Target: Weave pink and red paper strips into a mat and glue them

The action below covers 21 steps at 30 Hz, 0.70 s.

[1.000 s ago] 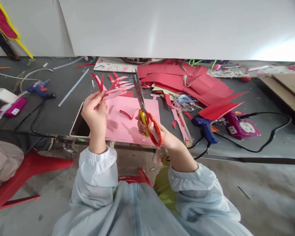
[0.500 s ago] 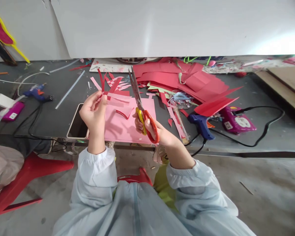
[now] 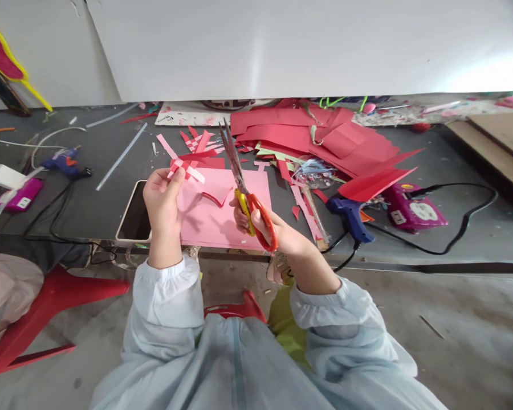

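Between thumb and fingers, my left hand [image 3: 163, 196] pinches woven paper strips [image 3: 189, 166] in red and pale pink, their loose ends sticking out to the right. My right hand [image 3: 265, 225] grips a pair of scissors [image 3: 250, 199] by its red and yellow handles. The blades point up and away from me, slightly parted, with nothing between them. Below both hands lies a pink paper sheet [image 3: 222, 228], and on it rests a bent red paper strip [image 3: 214, 199]. More woven strips [image 3: 196, 142] lie just beyond my left hand.
A phone [image 3: 134, 213] lies left of the pink sheet. Red paper sheets [image 3: 299, 134] are piled at the back. A blue glue gun [image 3: 351, 219] and a purple box [image 3: 414, 208] with a black cable stand on the right. Another glue gun [image 3: 64, 162] lies on the left.
The woven strips in my left hand have turned, from standing upright to lying tilted toward the right. My left hand has rotated slightly; the right hand with the scissors has barely moved.
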### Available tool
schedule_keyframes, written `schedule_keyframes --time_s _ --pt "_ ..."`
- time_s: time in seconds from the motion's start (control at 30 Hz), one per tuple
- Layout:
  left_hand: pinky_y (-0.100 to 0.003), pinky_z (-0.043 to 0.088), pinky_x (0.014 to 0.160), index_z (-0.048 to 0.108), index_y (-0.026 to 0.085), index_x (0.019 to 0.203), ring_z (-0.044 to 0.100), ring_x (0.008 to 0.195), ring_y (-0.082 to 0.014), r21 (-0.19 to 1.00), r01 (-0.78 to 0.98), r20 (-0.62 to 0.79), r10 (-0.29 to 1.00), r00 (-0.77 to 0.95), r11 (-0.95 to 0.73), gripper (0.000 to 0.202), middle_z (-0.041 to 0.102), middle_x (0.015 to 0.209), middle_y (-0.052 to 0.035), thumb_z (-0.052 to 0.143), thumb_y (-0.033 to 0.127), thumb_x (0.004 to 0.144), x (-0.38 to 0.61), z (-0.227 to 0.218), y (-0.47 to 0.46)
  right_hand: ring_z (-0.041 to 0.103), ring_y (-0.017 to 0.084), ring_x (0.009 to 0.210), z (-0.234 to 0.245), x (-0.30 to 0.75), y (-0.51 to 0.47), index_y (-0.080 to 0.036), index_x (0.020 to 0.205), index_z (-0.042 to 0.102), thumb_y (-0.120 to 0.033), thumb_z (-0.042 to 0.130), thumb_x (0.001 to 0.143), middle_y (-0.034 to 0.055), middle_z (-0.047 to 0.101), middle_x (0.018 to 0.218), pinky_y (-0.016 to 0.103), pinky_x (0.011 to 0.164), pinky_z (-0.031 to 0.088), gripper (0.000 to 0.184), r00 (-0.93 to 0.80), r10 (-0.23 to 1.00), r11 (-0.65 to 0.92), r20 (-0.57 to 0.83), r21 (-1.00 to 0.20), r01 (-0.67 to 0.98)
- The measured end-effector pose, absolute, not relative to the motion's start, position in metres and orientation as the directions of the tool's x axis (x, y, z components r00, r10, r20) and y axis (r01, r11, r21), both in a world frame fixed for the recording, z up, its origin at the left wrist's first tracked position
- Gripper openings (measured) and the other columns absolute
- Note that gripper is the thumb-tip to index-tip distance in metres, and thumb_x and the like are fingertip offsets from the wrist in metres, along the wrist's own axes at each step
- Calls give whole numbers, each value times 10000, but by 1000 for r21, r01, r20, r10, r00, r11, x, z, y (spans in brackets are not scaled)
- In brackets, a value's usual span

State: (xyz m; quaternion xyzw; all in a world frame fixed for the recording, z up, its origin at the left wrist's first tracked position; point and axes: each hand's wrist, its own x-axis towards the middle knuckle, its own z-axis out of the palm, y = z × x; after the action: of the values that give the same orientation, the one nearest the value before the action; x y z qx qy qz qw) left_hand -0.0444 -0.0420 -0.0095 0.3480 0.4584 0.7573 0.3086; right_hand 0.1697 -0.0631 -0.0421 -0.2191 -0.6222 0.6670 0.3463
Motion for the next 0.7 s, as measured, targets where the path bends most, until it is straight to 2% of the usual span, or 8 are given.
schedule_keyframes --time_s 0.1,0.17,0.23,0.33,0.5,0.7 --pt "-159 370 455 600 192 687 427 455 -15 917 -174 206 798 -567 -360 373 541 583 83 923 338 570 -45 -6 -43 386 139 733 -41 168 -67 -226 1166 484 -695 488 937 -15 388 864 321 695 369 522 -691 713 -16 120 -982 -187" --pt "-155 424 491 590 197 693 485 486 -25 919 -202 171 803 -571 -340 381 561 593 76 923 333 566 -46 -5 -42 374 136 726 -40 167 -69 -231 1183 482 -692 476 944 -12 381 878 319 688 369 519 -716 691 -43 98 -983 -176" --pt "-174 519 602 603 201 722 584 574 -48 919 -222 142 800 -583 -325 375 627 661 51 919 329 568 -47 -6 -42 362 133 729 -42 166 -72 -237 1199 476 -688 469 949 -12 372 888 316 692 369 516 -732 674 -46 96 -984 -171" --pt "-195 572 698 645 203 775 639 651 -61 918 -240 116 791 -601 -316 360 685 772 27 916 325 572 -48 -7 -42 351 128 732 -47 166 -73 -236 1205 467 -673 458 963 -14 362 881 302 694 370 500 -748 653 -12 119 -986 -168" --pt "-195 571 641 644 195 706 646 608 -69 913 -262 95 786 -611 -314 343 665 673 43 918 341 563 -42 -5 -43 358 134 745 -46 164 -72 -221 1204 444 -693 471 945 -10 355 883 309 707 394 539 -798 601 8 54 -998 -61" --pt "-195 541 564 642 187 688 624 528 -67 909 -223 169 802 -573 -351 336 648 591 59 914 343 566 -36 0 -47 367 136 715 -35 162 -71 -212 1221 392 -745 433 931 -28 383 823 314 706 383 608 -838 542 64 68 -997 -39"
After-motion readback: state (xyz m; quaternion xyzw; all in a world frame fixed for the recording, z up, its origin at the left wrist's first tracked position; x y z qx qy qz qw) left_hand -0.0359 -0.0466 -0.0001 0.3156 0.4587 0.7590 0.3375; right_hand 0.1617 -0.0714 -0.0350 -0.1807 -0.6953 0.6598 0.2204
